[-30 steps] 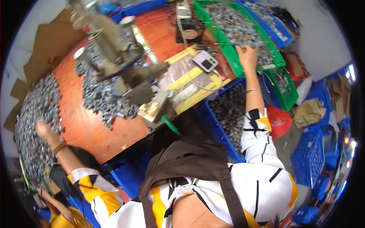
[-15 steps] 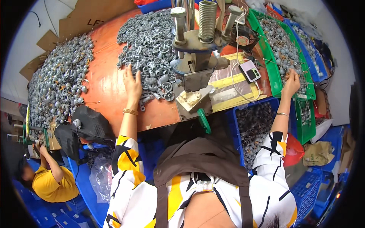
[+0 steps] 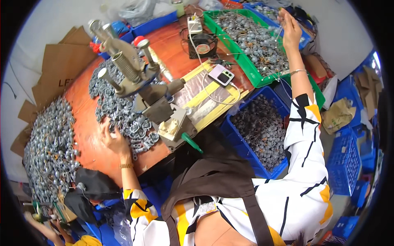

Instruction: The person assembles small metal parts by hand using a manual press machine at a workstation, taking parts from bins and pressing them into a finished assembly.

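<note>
My left hand (image 3: 115, 140) is at the near left edge of a pile of small grey plastic parts (image 3: 123, 115) on the orange-red table. Its fingers are curled in, with a dark bit between thumb and fingertips too blurred to name. My right hand (image 3: 290, 33) is raised on the right, past the edge of a green tray (image 3: 262, 80) full of grey ball-shaped parts with wires (image 3: 256, 39). Its fingers are pressed together, and a thin pale wire shows beside them. What they hold is hidden. A press (image 3: 154, 94) with a green handle (image 3: 191, 142) stands between my arms.
A second heap of wired grey parts (image 3: 51, 143) covers the table's left end. A blue crate (image 3: 266, 174) of parts is below the table's right edge. On the table are a small fan (image 3: 203, 45) and a pale device (image 3: 221, 75) on a cable. Another person's arm (image 3: 45, 230) shows lower left.
The view has turned, shifting the table and press leftward. My right hand has left the parts in the green tray and risen. My left hand's spread fingers have curled in beside the grey pile.
</note>
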{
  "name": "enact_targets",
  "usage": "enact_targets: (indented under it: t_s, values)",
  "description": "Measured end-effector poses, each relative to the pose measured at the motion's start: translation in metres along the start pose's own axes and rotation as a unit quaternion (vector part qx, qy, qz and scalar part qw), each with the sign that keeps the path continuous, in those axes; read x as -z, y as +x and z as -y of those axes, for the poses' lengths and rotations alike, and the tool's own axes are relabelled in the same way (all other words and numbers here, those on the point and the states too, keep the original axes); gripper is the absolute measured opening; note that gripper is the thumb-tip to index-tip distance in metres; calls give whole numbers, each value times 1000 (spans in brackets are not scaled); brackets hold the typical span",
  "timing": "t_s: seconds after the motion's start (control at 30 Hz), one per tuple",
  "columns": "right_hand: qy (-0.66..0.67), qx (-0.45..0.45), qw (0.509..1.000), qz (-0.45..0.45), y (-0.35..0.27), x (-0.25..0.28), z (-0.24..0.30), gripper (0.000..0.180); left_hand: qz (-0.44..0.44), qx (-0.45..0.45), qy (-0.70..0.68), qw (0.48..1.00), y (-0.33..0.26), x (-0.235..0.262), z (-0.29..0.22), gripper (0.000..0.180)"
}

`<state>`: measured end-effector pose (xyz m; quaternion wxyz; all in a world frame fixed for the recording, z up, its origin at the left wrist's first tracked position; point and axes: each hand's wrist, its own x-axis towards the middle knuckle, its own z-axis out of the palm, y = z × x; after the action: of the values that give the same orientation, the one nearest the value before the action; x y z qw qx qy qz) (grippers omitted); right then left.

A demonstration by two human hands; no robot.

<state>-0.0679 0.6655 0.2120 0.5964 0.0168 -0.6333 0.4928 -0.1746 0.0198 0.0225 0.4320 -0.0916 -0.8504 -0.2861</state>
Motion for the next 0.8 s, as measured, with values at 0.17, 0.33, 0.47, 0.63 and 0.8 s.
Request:
enact_targets:
  t_s: [0.17,0.33,0.47,0.63,0.8]
  values:
    - [-111,-106,979,136,17,18,-14,27,36,177,-308,934,7,19,4,23]
    - [46,-131,972,189,51,16,9,32,195,338,-416,821,-1,52,-16,31]
    - [146,-313,938,9,40,-21,53,35,203,363,-530,739,-14,67,-61,42]
    - [-18,-249,934,255,42,10,-17,23,235,255,-434,831,-56,46,-107,39]
    - [-85,-188,948,244,32,16,-9,21,247,55,-291,923,-62,30,-146,38]
